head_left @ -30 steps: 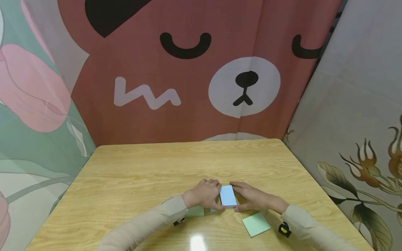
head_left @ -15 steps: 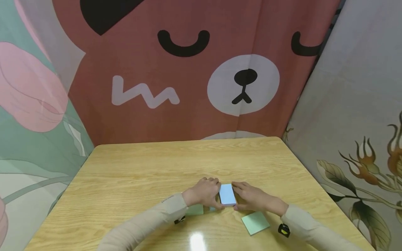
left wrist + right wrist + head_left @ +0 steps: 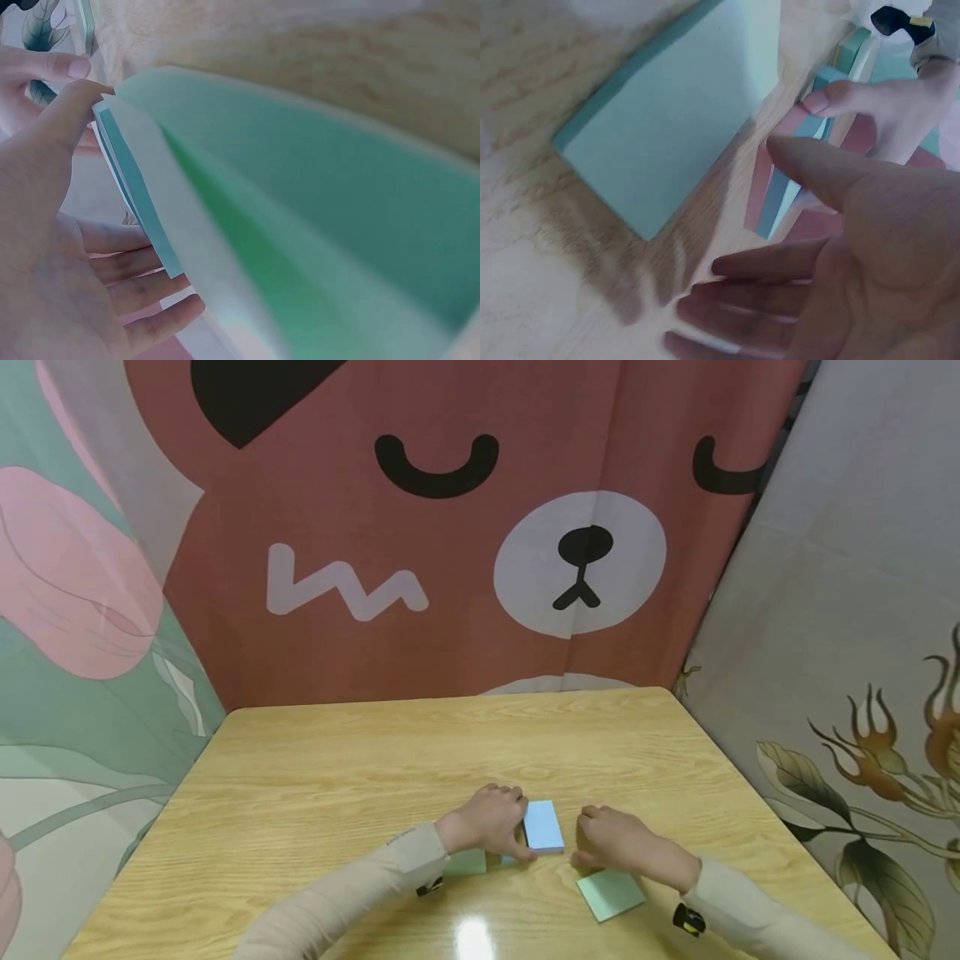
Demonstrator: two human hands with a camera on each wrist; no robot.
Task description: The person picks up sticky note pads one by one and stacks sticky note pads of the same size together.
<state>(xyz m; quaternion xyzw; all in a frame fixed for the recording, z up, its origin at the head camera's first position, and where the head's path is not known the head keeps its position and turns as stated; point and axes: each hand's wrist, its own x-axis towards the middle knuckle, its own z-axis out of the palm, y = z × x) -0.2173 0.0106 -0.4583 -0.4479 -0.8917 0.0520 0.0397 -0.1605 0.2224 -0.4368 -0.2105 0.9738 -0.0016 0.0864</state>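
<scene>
A blue sticky note pad (image 3: 543, 827) lies near the middle of the table's front half. My left hand (image 3: 487, 820) grips it from the left, thumb at its near end and fingers at its far end. In the right wrist view, pink and blue layers (image 3: 780, 187) show under that hand's thumb. My right hand (image 3: 622, 842) is apart from the pad on its right, fingers relaxed and holding nothing. Close to the right hand lies a light green sticky note pad (image 3: 611, 894). Another green pad (image 3: 467, 862) is partly hidden by the left wrist.
A small blue piece (image 3: 507, 860) shows beneath the left thumb, mostly hidden. The wooden table (image 3: 360, 752) reaches back to a curtain (image 3: 345, 652) with a bear print. Patterned cloth (image 3: 825, 610) hangs along the right side.
My right hand has let go of the blue pad and moved a little to the right. The left hand and the pads have stayed in place.
</scene>
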